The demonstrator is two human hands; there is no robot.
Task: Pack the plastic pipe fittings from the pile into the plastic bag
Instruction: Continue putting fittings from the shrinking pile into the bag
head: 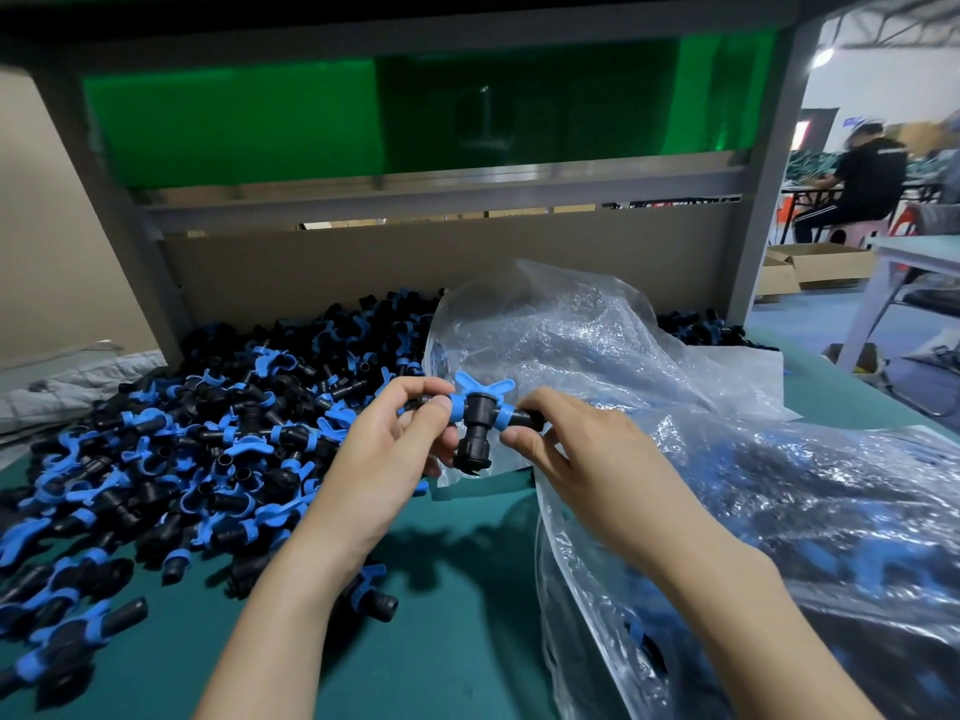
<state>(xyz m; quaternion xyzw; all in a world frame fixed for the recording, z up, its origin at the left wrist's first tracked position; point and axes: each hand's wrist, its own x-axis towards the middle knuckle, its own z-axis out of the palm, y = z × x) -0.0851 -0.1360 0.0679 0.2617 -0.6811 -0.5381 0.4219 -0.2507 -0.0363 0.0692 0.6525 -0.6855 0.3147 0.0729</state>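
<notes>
A black tee-shaped pipe fitting [475,420] with blue winged collars is held above the green table, in front of the bag's mouth. My left hand [402,433] pinches its left arm, and my right hand [563,441] pinches its right arm. A large pile of black and blue fittings [197,444] covers the table's left half and runs back to the cardboard wall. The clear plastic bag [753,511] lies crumpled on the right, with several fittings showing through it.
A green tabletop [457,605] stretches between my forearms. A grey metal frame [769,189] and a cardboard back panel [415,272] bound the bench. At the far right a seated person [857,184] works at another table, with cardboard boxes [815,267] on the floor.
</notes>
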